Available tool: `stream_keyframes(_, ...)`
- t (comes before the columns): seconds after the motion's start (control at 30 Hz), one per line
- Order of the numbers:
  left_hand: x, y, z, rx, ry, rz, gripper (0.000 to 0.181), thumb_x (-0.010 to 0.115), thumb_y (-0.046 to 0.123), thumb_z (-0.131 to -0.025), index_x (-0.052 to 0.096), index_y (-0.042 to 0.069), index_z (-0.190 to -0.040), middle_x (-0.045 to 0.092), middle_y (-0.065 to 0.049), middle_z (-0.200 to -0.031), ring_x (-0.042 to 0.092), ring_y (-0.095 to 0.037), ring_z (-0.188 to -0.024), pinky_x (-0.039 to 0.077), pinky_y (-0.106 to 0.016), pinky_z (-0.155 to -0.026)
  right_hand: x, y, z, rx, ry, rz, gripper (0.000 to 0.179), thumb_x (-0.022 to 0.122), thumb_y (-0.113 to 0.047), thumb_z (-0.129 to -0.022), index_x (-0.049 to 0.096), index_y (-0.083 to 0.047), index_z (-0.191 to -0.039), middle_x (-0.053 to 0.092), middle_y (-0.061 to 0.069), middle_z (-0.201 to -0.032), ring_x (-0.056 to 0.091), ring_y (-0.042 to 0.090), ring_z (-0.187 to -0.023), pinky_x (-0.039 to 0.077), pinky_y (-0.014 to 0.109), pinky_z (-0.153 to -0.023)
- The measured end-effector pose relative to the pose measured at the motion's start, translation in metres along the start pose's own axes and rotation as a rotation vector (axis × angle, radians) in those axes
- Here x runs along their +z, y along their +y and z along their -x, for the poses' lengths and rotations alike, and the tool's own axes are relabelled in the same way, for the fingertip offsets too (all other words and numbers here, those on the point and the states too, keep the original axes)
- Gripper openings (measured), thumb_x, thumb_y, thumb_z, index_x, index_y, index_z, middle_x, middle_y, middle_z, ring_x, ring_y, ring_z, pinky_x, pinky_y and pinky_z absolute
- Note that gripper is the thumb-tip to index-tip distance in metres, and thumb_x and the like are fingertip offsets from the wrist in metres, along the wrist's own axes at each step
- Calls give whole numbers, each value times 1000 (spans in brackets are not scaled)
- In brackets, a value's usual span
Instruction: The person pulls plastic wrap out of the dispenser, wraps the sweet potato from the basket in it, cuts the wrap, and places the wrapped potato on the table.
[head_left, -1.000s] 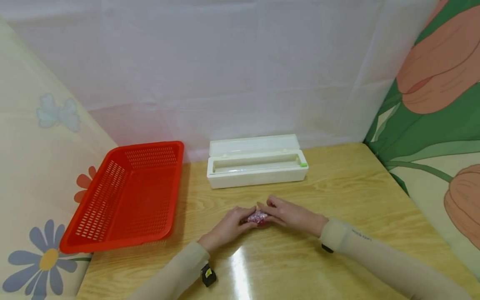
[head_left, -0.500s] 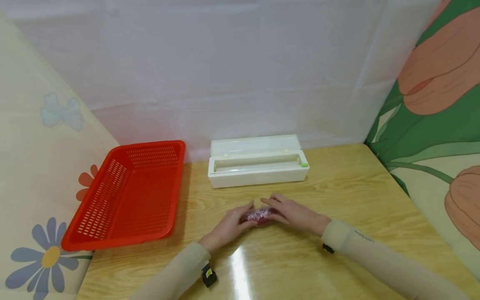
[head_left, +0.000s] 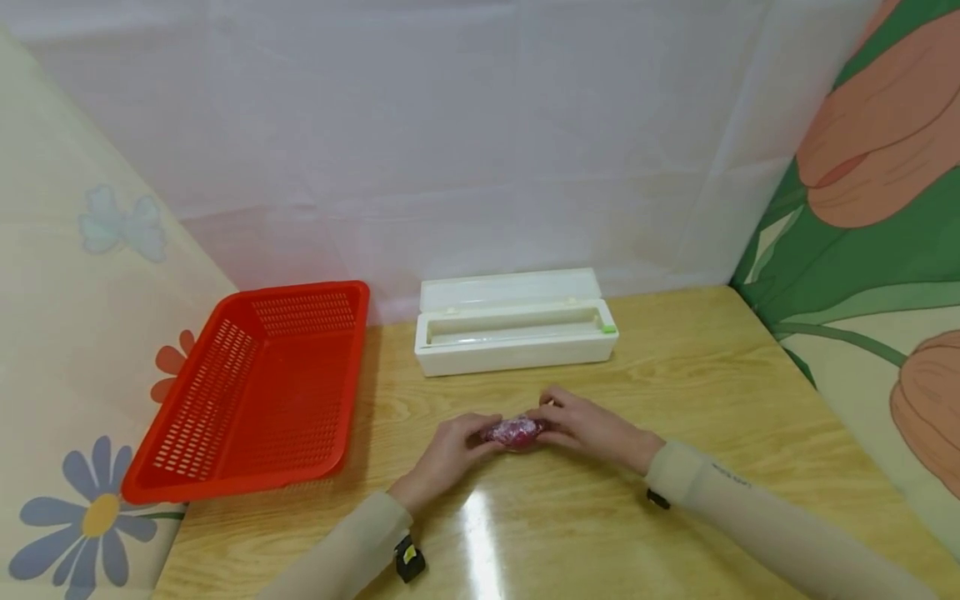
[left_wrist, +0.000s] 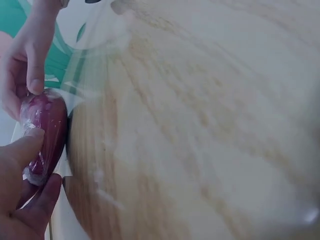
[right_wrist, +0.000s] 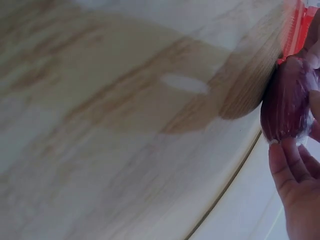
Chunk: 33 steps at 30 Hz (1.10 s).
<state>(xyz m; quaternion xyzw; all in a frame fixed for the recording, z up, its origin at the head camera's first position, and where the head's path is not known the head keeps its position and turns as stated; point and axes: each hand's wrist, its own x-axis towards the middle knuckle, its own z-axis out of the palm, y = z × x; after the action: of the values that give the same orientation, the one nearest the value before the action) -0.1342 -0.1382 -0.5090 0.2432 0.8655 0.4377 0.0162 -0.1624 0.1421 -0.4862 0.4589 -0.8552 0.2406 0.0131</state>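
A purple-red, oblong, rounded thing [head_left: 517, 433] tightly wrapped in clear cling film lies at the middle of the table, crosswise between the two hands. My left hand [head_left: 445, 458] holds its left end, thumb on the near side in the head view. My right hand [head_left: 596, 429] pinches the opposite end between thumb and fingers. In the left wrist view the wrapped thing [left_wrist: 47, 120] looks glossy, with the film bunched at the lower end. Its dark, smooth side [right_wrist: 285, 102] shows in the right wrist view, fingertips right at its lower end.
Behind the hands stands a long white cling film dispenser [head_left: 517, 357], its lid raised and a green slider [head_left: 608, 329] at its right end. A red plastic basket [head_left: 348, 400] stands at the left. The wooden table [head_left: 675, 367] meets a white cloth backdrop.
Both hands have drawn apart along the wrapped thing, so more of its middle shows. The left hand has shifted slightly left. Basket and dispenser stay put.
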Motion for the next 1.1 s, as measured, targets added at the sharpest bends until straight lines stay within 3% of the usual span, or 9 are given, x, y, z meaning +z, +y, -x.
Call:
stream_keyframes(0.23, -1, 0, -3, -16, -22, 29, 46, 79, 20, -93, 68, -1, -132, 72, -15, -127, 70, -31, -117, 55, -47, -102, -2, -5, -1, 1, -26, 79, 57, 80, -21, -93, 61, -4, -143, 61, 11, -123, 64, 20, -107, 57, 34, -97)
stream_keyframes(0.37, -3, -2, -5, -88, -26, 57, 48, 80, 23, -92, 68, 0, -132, 70, -17, -129, 68, -33, -120, 53, -48, -104, -1, -7, -5, -13, -22, 178, 66, 83, -24, -90, 57, -1, -146, 62, 13, -127, 62, 25, -115, 54, 41, -102)
stream_keyframes(0.5, -5, -5, -8, -200, -55, 135, 48, 79, 34, -93, 71, 4, -130, 72, -13, -128, 67, -31, -120, 52, -49, -105, 1, -9, -7, 11, -65, 212, 72, 81, -27, -91, 51, 3, -149, 59, 18, -133, 60, 29, -121, 52, 42, -106)
stream_keyframes(0.63, -7, -8, -10, -314, -124, 291, 45, 74, 39, -97, 73, 6, -127, 75, -10, -121, 71, -24, -108, 57, -44, -96, 3, -9, -5, 40, -72, 158, 70, 79, -24, -94, 49, 5, -149, 57, 19, -133, 62, 28, -117, 55, 39, -101)
stream_keyframes(0.8, -10, -10, -13, -385, -161, 462, 40, 61, 30, -107, 70, -6, -123, 75, -14, -108, 72, -18, -91, 60, -31, -85, 2, -13, -4, 98, -49, 17, 61, 75, -26, -98, 51, -1, -149, 62, 12, -127, 65, 21, -110, 58, 37, -95)
stream_keyframes(0.97, -11, -4, -15, -416, -129, 574, 48, 50, 29, -112, 60, -13, -132, 73, -21, -109, 72, -21, -90, 61, -34, -87, -4, -16, 0, 207, -37, -135, 55, 75, -29, -98, 56, -6, -144, 65, 7, -128, 66, 20, -112, 58, 37, -95)
stream_keyframes(1.1, -10, 0, -15, -427, -69, 623, 50, 41, 28, -114, 55, -17, -131, 72, -25, -107, 71, -20, -87, 62, -34, -82, -13, -12, 9, 271, -13, -175, 53, 75, -29, -97, 58, -5, -141, 67, 8, -126, 66, 19, -107, 59, 34, -90)
